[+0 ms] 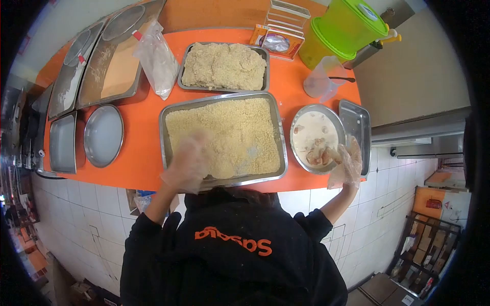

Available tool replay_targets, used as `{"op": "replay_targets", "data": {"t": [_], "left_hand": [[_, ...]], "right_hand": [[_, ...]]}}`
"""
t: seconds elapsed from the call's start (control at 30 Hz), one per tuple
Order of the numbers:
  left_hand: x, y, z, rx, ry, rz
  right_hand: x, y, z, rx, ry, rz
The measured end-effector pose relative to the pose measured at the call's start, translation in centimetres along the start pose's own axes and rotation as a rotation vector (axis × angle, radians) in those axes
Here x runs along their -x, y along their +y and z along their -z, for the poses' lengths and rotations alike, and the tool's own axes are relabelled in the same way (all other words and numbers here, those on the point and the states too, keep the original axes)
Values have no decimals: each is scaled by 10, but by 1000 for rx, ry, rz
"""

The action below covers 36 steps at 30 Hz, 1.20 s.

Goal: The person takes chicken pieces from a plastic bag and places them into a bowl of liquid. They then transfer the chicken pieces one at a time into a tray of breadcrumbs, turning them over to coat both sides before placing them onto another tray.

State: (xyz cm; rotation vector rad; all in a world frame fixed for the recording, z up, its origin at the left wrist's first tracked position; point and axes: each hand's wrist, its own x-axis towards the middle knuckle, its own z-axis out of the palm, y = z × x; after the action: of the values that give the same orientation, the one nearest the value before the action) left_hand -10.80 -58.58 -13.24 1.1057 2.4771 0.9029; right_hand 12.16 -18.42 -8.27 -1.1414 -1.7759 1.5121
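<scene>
My left hand (pixel 190 159), in a clear plastic glove, is over the lower left part of a metal tray of yellowish crumbs (pixel 250 115); its fingers are smeared by motion. At the right, my right hand (pixel 349 162), gloved too, is at the edge of a round metal bowl (pixel 297 160) of white liquid. Its fingers are bent around a pale piece of meat (pixel 333 153). More meat pieces (pixel 316 155) lie in the liquid beside it. Behind the crumbs, a smaller tray (pixel 181 81) holds a heap of coated pieces (pixel 224 66).
Flour-filled metal bins (pixel 138 84), a plastic bag (pixel 159 61), a round pan (pixel 104 135) and a rectangular pan (pixel 63 143) are at the left. At the right are a plastic jug (pixel 322 81), an empty tray (pixel 358 120) and green containers (pixel 347 25).
</scene>
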Motion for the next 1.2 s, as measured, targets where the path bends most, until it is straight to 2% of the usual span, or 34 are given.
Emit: {"op": "replay_targets", "data": {"t": [0.03, 0.13, 0.33, 0.43, 0.53, 0.63, 0.73, 0.83, 0.93, 1.03, 1.1, 1.13, 1.17, 1.2], "left_hand": [[-4, -14, 3, -86, 71, 92], [-11, -32, -26, -80, 160, 653], [-29, 15, -63, 889, 300, 395], [-45, 26, -72, 1101, 384, 99], [-70, 45, -41, 1383, 376, -55], [-89, 29, -32, 204, 209, -342], [-85, 26, -86, -537, -154, -310], [-90, 56, -53, -358, -43, -272], [-88, 41, -76, -377, -55, -293], [-97, 29, -85, -551, -183, -315], [-98, 47, -72, -419, -67, -302], [-99, 57, -64, -352, -11, -297], [-91, 46, -82, -386, -41, -310], [-84, 28, -111, -420, -65, -324]], "right_hand": [[0, -1, 0, 28, 5, -16], [-3, -3, -3, 86, 8, -46], [-9, -1, -12, 57, -39, -26], [-9, -2, -12, 52, -52, -29], [-7, 0, -7, 36, -54, -20], [-7, 1, -4, 72, -37, -22], [-9, 2, -1, 78, -56, -28], [-16, 15, 2, 55, -70, -6], [-9, 6, 3, 83, -71, -28], [-20, 16, 1, 77, -64, 5], [-19, 15, 1, 100, -71, 18], [-25, 25, 5, 197, -97, 144], [-32, 43, 15, 298, -129, 259], [-31, 41, 16, 331, -135, 275]]}}
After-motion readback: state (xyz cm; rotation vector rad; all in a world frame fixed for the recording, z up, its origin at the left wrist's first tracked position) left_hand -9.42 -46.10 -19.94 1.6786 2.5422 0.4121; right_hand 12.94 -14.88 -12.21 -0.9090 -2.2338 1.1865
